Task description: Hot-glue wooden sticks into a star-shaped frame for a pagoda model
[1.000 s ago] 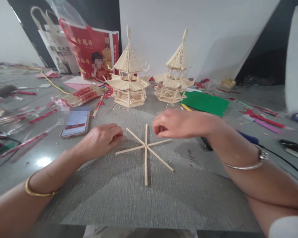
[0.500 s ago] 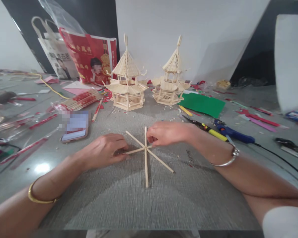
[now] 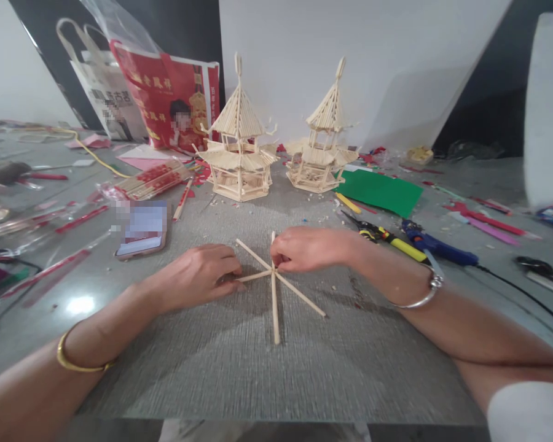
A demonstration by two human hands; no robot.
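Thin wooden sticks [image 3: 275, 310] lie on the table in a star, their inner ends meeting at one middle point. My left hand [image 3: 205, 273] is closed, its fingertips pinching the outer end of the left-pointing stick [image 3: 257, 277]. From the right, my right hand [image 3: 306, 248] reaches over the star with its fingers bent together close to the centre. They pinch a stick there, mostly covered by the hand. The upper-left stick [image 3: 251, 253] and the lower-right stick [image 3: 301, 294] lie untouched.
Two pagoda models [image 3: 239, 153] made of sticks stand behind the star. A phone [image 3: 142, 230] lies left, near packed sticks [image 3: 152, 178]. On the right are yellow-handled pliers [image 3: 396, 242], a blue glue gun [image 3: 442, 245] with its cord, and a green sheet [image 3: 382, 190].
My right hand has shifted slightly left, closer to the centre of the star. My left hand stays at its stick's end. The whole view has moved a little.
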